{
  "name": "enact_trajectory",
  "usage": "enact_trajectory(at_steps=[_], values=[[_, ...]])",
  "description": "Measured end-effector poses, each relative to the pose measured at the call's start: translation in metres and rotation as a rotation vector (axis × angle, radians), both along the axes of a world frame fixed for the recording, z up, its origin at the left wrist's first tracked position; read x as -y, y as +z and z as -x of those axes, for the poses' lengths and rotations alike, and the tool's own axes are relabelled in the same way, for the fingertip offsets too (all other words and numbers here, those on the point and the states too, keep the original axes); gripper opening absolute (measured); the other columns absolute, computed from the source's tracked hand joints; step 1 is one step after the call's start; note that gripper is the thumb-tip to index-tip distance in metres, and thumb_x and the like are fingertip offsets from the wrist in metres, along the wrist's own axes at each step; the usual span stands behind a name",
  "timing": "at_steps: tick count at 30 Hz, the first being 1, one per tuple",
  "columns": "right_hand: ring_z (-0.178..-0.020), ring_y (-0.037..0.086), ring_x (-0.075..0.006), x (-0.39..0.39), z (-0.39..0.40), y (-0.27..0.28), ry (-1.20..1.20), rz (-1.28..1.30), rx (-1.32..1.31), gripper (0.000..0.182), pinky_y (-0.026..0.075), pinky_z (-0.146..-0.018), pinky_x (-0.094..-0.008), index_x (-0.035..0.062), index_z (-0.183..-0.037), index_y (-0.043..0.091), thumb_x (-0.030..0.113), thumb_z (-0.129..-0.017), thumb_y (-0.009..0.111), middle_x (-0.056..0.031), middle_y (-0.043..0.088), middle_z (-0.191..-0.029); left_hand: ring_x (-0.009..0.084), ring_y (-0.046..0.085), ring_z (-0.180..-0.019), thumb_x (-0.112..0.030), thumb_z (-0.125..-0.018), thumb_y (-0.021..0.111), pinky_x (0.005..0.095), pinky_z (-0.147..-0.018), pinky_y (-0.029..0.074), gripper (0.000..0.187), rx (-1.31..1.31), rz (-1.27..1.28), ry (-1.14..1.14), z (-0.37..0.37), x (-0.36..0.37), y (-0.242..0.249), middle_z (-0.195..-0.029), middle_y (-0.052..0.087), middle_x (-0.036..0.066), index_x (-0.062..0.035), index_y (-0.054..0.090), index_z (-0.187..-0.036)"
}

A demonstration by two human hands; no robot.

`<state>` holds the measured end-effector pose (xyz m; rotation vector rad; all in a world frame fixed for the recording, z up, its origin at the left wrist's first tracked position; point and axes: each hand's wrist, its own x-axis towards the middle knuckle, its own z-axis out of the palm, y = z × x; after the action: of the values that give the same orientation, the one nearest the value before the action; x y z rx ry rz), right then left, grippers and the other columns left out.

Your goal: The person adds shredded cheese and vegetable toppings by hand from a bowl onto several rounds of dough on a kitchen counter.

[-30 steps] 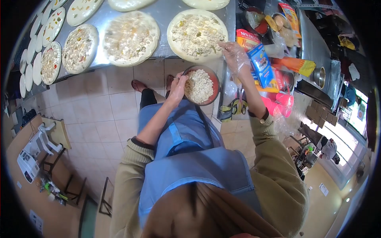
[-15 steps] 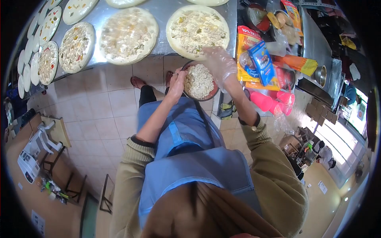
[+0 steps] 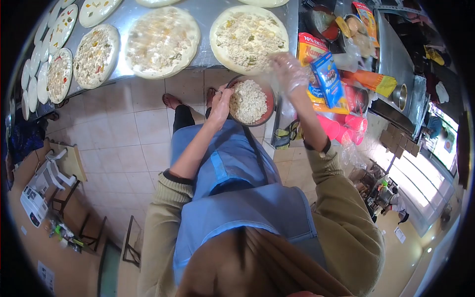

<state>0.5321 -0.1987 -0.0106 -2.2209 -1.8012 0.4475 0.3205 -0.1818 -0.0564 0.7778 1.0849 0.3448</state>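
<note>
My left hand (image 3: 220, 108) grips the left rim of a reddish-brown bowl (image 3: 270, 103), held just off the table edge. A heap of white crumbly filling (image 3: 249, 101) lies in the bowl. My right hand (image 3: 290, 73), in a clear plastic glove, is raised beyond the bowl's right side, its fingers smeared by motion. Its fingertips overlap the lower right edge of a round pizza base (image 3: 247, 42) strewn with pale crumbs and green and yellow bits. Left of it lies another topped pizza base (image 3: 162, 43).
More dough rounds, such as a topped base (image 3: 96, 57), line the metal table (image 3: 205, 52) toward the left. On the right are a yellow-orange packet (image 3: 309, 47), a blue box (image 3: 327, 76), pink cups (image 3: 330, 127) and a dark pan (image 3: 324, 24).
My right hand has moved right, away from over the bowl's edge and toward the packets. My left hand and the bowl stay nearly in place.
</note>
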Motion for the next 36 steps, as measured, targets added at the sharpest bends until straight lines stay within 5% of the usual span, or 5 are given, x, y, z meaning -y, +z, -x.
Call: enact_trajectory(at_steps=[4,10,13,28,36], values=[[-0.094,0.057,-0.0257,-0.027,-0.022,0.007,-0.214,-0.066,-0.108,0.023,0.046,-0.082,-0.0354,0.008,-0.098,0.063,0.024,-0.086,0.051,-0.0114,0.059,-0.101,0.0198,0.044,-0.107,-0.033,-0.087,0.04,0.0307,-0.096,0.03,0.043,0.036,-0.012,-0.002,0.003,0.001,-0.006,-0.112,0.049,0.012,-0.0004,0.05,-0.114],[-0.096,0.056,-0.0271,-0.049,-0.028,-0.014,0.137,-0.02,0.156,0.027,0.045,-0.084,-0.0335,0.0099,-0.101,0.063,0.028,-0.085,0.052,-0.0108,0.059,-0.103,0.0199,0.044,-0.108,-0.032,-0.087,0.04,0.0307,-0.096,0.029,0.044,-0.018,-0.049,-0.029,0.009,0.003,-0.007,-0.111,0.051,0.011,-0.0002,0.049,-0.116],[-0.097,0.055,-0.027,-0.07,-0.059,-0.039,0.056,-0.006,0.211,0.027,0.044,-0.086,-0.0331,0.0121,-0.103,0.062,0.029,-0.085,0.052,-0.0095,0.059,-0.105,0.0194,0.043,-0.109,-0.031,-0.087,0.04,0.0301,-0.097,0.029,0.044,-0.035,-0.063,-0.043,0.016,0.005,-0.011,-0.113,0.051,0.011,-0.0002,0.048,-0.117],[-0.095,0.058,-0.0281,-0.07,-0.07,-0.002,-0.024,-0.089,-0.069,0.023,0.046,-0.083,-0.0346,0.0123,-0.103,0.063,0.013,-0.085,0.049,-0.0125,0.06,-0.104,0.0168,0.047,-0.104,-0.025,-0.085,0.043,0.0264,-0.093,0.033,0.044,0.058,-0.01,0.028,0.035,0.007,-0.001,-0.111,0.052,0.01,0.003,0.048,-0.118],[-0.089,0.06,-0.0286,-0.03,-0.062,-0.019,-0.192,-0.091,-0.226,0.02,0.047,-0.078,-0.0338,0.0111,-0.099,0.065,0.018,-0.085,0.054,-0.0169,0.061,-0.098,0.0165,0.046,-0.108,-0.029,-0.09,0.036,0.0275,-0.095,0.031,0.041,0.076,-0.025,0.009,0.055,0.007,0.009,-0.118,0.048,0.009,0.0032,0.052,-0.109]])
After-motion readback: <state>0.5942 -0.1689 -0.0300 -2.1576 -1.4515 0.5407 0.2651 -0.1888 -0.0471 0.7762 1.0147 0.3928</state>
